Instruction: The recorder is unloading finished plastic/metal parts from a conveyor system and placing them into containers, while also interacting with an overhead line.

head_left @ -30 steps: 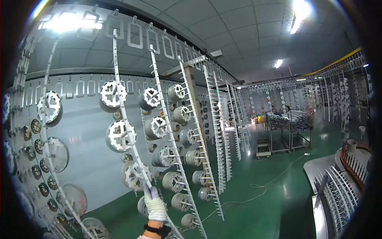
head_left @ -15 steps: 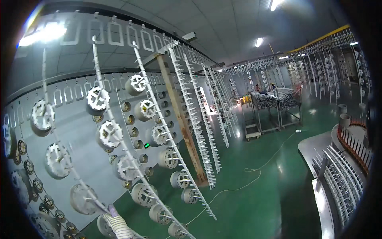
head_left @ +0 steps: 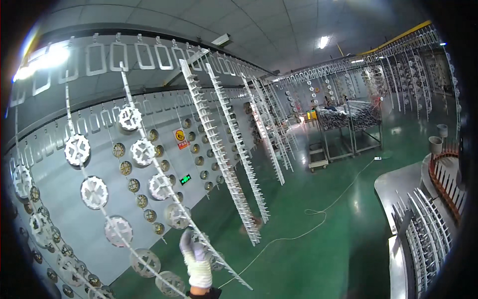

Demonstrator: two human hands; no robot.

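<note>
My left hand (head_left: 198, 264), in a white glove with pale purple fingertips, reaches up from the lower edge. Its fingers are stretched upward and apart beside the lower end of a slanting hanging rack (head_left: 191, 224). They overlap one of the grey-white spoked wheels there; whether they touch it I cannot tell. Higher on that rack hang more wheels, among them an upper wheel (head_left: 130, 118). To the left, another rack carries similar wheels, such as a round spoked wheel (head_left: 94, 193). My right hand is out of view.
Toothed racks without wheels (head_left: 219, 149) hang to the right. A metal cart (head_left: 348, 119) piled with rods stands farther back. At the right are a metal table (head_left: 388, 184) with stacked racks and a bucket (head_left: 435, 145). A cable (head_left: 318, 212) lies across the green floor.
The view has turned, shifting the near racks leftward. My left hand has moved right, from a rack farther left to the lower end of the rightmost rack with wheels.
</note>
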